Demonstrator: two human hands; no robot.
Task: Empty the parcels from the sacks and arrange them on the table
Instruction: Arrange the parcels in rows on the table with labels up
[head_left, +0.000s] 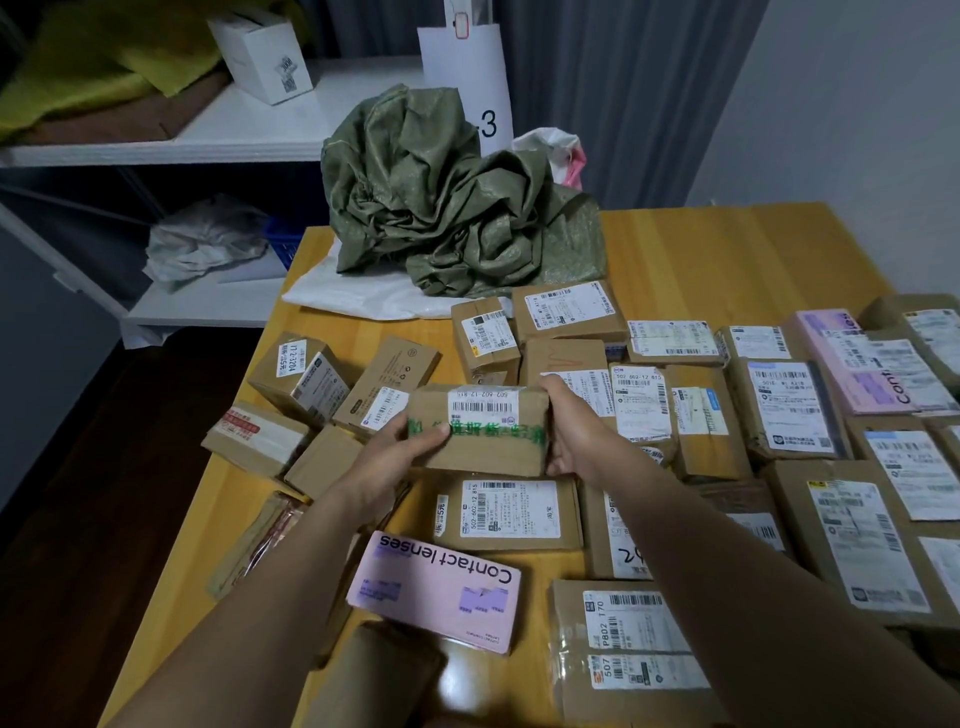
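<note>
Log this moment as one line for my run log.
phase: arranging | left hand: grips green-taped box, left end | right hand: grips its right end | green sack: crumpled, far side of table

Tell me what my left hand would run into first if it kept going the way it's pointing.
Your left hand grips the green-taped parcel, so that comes first. Beyond it, up and to the right, the small upright brown box looks next, though depth is unclear and the hand might pass over it.
</note>
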